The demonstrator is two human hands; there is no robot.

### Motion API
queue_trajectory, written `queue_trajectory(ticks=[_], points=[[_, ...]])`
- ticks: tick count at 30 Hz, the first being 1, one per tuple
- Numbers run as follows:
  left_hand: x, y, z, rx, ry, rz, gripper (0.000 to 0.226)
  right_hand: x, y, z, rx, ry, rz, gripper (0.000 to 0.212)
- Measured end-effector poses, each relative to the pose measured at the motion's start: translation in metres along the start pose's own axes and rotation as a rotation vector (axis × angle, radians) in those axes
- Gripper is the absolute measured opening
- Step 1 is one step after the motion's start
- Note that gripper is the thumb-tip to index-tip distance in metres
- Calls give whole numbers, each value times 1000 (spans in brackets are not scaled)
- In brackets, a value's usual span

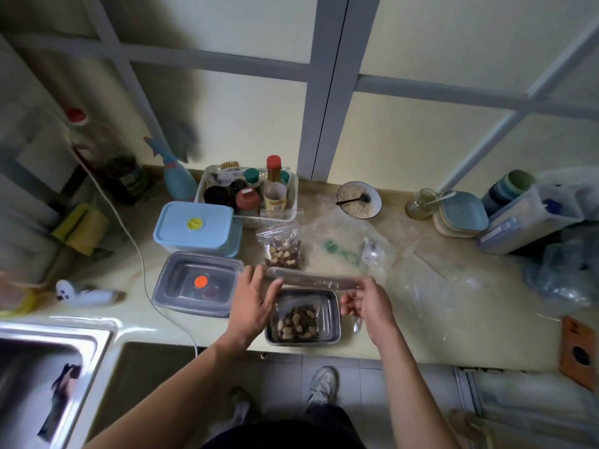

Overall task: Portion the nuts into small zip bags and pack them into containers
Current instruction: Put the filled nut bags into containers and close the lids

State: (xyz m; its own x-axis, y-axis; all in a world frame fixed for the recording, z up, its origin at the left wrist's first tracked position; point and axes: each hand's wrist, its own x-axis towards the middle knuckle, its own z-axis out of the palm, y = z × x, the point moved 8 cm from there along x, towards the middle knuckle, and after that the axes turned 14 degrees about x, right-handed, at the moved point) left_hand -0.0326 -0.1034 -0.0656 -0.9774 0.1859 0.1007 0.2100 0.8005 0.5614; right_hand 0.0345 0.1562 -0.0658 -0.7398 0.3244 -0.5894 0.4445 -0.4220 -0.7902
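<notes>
At far left I see a steel sink (48, 358) set into the pale counter (421, 332), with a small white figure (82, 296) lying near the sink's upper corner. Further along, a blue lidded container (197, 228) stands behind a grey lidded container (199, 283) with an orange dot on its lid. Behind them, a white basket (291, 202) holds bottles and jars. My left hand (256, 301) pinches the left end of a clear lid (311, 280), thumb and fingers curled on its edge; the lid is held, seen nearly edge-on, just above an open metal container (334, 319) near the counter's front edge. Inside that container lies a zip bag of nuts (298, 320). A second zip bag of nuts (283, 249) sits on the counter just behind the lid, red seal at its top. My right hand (368, 304) grips the lid's right end with curled fingers. To the right lie loose clear plastic bags (418, 280), a bowl of grain (358, 199) with a dark spoon, a glass jar (421, 204), stacked blue plates (462, 215) and a tall clear canister (531, 218).
</notes>
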Motion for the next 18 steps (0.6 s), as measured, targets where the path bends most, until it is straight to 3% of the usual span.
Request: queue_trajectory(ticks=[3,7,10,13,18], points=[[-11,-7,6,102,-67,-111,57,0,-3,-1,-334,-17,-86,43],[-27,-19,24,400,-306,-293,72,8,18,-8,-949,58,-62,46],[-35,-25,32,457,-432,-323,72,6,35,-4,-1054,127,19,38],[-35,-29,42,488,-492,-290,56,0,39,10,-1214,194,53,38],[-33,-34,67,621,-653,-172,62,0,36,19,-1290,269,88,36]])
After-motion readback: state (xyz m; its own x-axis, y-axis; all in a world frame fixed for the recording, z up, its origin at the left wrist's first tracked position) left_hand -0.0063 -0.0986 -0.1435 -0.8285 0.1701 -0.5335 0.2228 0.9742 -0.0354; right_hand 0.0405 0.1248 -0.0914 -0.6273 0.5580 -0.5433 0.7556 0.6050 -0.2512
